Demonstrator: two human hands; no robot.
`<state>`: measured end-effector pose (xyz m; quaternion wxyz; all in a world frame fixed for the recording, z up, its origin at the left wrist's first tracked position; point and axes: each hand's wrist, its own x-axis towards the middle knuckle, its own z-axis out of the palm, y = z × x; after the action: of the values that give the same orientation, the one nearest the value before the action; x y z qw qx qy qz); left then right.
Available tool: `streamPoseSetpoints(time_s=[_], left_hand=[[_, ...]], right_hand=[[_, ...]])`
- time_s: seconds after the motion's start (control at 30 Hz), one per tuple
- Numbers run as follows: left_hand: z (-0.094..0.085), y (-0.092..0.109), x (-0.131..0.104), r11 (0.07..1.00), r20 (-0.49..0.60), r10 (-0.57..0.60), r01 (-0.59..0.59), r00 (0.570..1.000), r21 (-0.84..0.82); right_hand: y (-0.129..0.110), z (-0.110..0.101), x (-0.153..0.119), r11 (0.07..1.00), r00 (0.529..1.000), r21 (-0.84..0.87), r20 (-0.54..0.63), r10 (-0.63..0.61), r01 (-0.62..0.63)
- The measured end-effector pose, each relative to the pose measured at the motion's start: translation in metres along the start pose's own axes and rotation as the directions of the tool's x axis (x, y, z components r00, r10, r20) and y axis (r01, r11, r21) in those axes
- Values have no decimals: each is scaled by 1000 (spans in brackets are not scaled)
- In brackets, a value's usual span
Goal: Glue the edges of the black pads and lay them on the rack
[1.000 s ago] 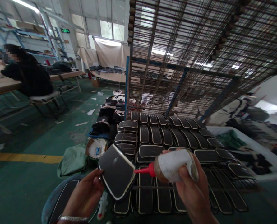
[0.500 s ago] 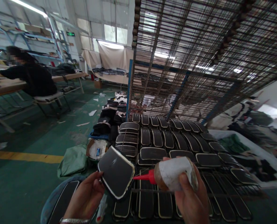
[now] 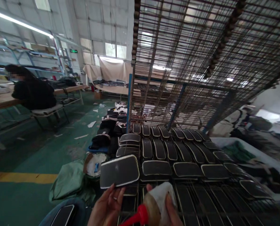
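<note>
A dark panel with a pale line round its edge is held up by its lower edge in my left hand, fingers closed on it. Low in the centre, my right hand is wrapped round a bottle with a white label and amber contents. The bottle's red nozzle points down and left, apart from the panel. Many similar dark panels lie in rows on the wire rack just beyond my hands.
Tilted wire racks rise above the panels. A green cloth bundle, an open round container and a round stool with a panel on it stand left. A person sits at a table far left.
The panel has turned so its long side lies nearly level. The bottle has moved down and left, its nozzle away from the panel's edge. The camera view has tilted up slightly.
</note>
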<state>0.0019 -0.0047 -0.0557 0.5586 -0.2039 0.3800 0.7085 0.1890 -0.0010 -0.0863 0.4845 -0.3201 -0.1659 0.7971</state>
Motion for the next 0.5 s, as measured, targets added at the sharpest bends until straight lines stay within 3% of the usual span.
streamPoseSetpoints(time_s=[0.13,0.23,0.33,0.43,0.5], left_hand=[[6,-23,0,994,24,-91,90,996,61],[2,-38,8,963,64,-232,220,971,158],[-8,-47,20,926,98,-307,273,947,261],[-16,-49,26,907,199,-306,221,931,358],[-17,-47,28,865,281,-348,190,895,465]], right_hand=[[13,-10,9,979,997,-189,10,-79,80],[16,-10,12,957,992,-262,29,-122,125],[17,-7,12,968,994,-226,3,-112,109],[18,-3,13,984,993,-136,-7,-116,114],[19,-2,13,993,995,-64,8,-102,102]])
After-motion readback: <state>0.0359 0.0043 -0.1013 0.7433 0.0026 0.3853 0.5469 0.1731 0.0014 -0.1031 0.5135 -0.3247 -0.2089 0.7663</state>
